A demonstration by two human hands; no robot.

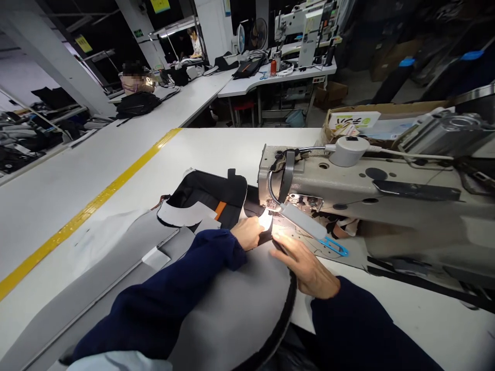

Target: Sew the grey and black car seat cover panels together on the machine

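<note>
A large grey padded panel with a black edge [240, 304], part of a sewn bag, lies across the table in front of me. My left hand [247, 233] is curled closed on the bag piece beside the sewing machine's lit needle area. At the panel's black border, my right hand [307, 265] grips the edge between thumb and fingers. The black inner side of the bag [204, 188] stands folded up beyond my left hand, showing an orange strip [220, 209]. Directly ahead of both hands is the sewing machine head [270, 178]; its needle tip is hard to make out.
A grey clip-on lamp [305, 220] and a blue clip-like piece [334, 246] sit by the machine bed. Behind the machine stands a cardboard box [328, 123]. Yellow tape [116, 188] crosses the white table. Farther back are another sewing machine [309, 36] and two people.
</note>
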